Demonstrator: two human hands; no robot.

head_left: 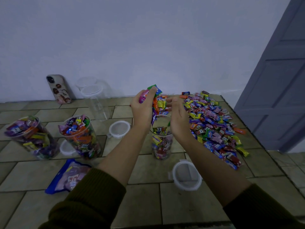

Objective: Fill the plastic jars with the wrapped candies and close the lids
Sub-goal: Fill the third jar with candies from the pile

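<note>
A handful of wrapped candies point(156, 104) is gripped in the left hand point(143, 108), whose fingers are curled round the bundle, and it is held just above the open mouth of the middle jar point(162, 146). This jar stands on the tiled table point(145, 195) and is judged to be well over half full. The right hand point(178, 118) is held beside the bundle, palm turned inward and fingers loosely extended; nothing is seen to be gripped in it, and whether its fingertips touch the wrappers cannot be told. The step in hand is taken to be the filling of this jar, since the far-left jar point(33, 138) and the second jar point(80, 138) are already heaped to the brim, though neither is lidded. A large candy pile point(214, 123) lies to the right, and a loose lid point(187, 176) lies near the front. For the next move, the left grip would need to be loosened squarely over the narrow mouth, with the right hand kept as a guard against spills; further handfuls are likely required before the lid can be pressed on
</note>
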